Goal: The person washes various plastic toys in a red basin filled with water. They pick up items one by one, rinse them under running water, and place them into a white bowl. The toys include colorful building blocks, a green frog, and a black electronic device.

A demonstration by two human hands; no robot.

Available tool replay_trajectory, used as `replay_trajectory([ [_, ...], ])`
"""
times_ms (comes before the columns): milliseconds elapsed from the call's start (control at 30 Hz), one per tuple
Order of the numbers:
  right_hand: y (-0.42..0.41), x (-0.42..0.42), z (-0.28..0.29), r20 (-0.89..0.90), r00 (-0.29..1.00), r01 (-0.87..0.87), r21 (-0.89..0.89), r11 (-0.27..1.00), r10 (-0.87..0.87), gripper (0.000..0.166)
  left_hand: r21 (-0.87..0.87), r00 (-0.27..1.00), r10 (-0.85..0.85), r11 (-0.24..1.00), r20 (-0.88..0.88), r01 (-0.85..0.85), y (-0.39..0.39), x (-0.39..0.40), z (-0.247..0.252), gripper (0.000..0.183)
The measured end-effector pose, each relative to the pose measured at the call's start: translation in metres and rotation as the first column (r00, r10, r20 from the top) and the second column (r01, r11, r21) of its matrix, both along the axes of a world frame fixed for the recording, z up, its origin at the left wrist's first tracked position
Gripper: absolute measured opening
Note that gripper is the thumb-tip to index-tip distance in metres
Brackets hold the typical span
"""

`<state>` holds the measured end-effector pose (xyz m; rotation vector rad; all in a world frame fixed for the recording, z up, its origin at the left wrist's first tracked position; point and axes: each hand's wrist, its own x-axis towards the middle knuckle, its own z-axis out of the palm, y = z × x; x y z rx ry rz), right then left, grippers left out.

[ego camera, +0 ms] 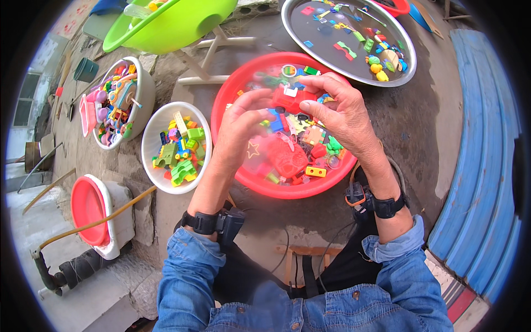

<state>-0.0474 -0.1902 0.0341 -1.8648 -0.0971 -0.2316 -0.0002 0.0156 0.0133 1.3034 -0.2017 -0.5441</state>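
Note:
A red toy truck (287, 101) with a white part on top and dark wheels is held over the red basin (286, 191) by my right hand (342, 112). The thumb and fingertips pinch its right end. Just left of the truck, my left hand (247, 124) has its fingers apart and curved, with nothing in them. Wet plastic toys fill the basin below, among them a yellow block (315, 171), a green bear figure (334, 145) and a yellow star outline (252, 150). My hands hide part of the pile.
Building blocks fill a white bowl (146, 159) at left; a larger white tub (143, 89) behind it holds mixed toys. Toys lie in water in a metal basin (352, 79). A green tub (174, 35) stands on a frame. A hose (103, 218) runs past a red-lined container (89, 209).

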Motion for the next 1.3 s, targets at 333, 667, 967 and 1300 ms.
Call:
replay_trajectory([
  [333,0.0,-0.005,0.004,0.19,0.98,-0.01,-0.235,0.972,0.056,0.032,0.058,0.989,-0.145,0.988,0.025,0.143,-0.014,-0.006,-0.005,0.041],
  [667,-0.01,-0.002,-0.007,0.119,0.992,0.045,-0.022,0.999,-0.042,0.022,-0.207,0.97,-0.166,0.97,-0.174,0.129,-0.016,-0.004,-0.012,0.045],
  [967,-0.012,-0.003,-0.006,0.223,0.973,0.006,-0.31,0.951,0.066,0.02,-0.16,0.969,-0.199,0.971,-0.148,0.176,-0.015,-0.003,-0.012,0.046],
  [1300,-0.002,-0.002,-0.017,-0.015,0.999,0.029,0.014,0.999,-0.029,0.042,-0.107,0.967,-0.194,0.978,-0.164,0.178,-0.013,-0.005,-0.011,0.042],
])
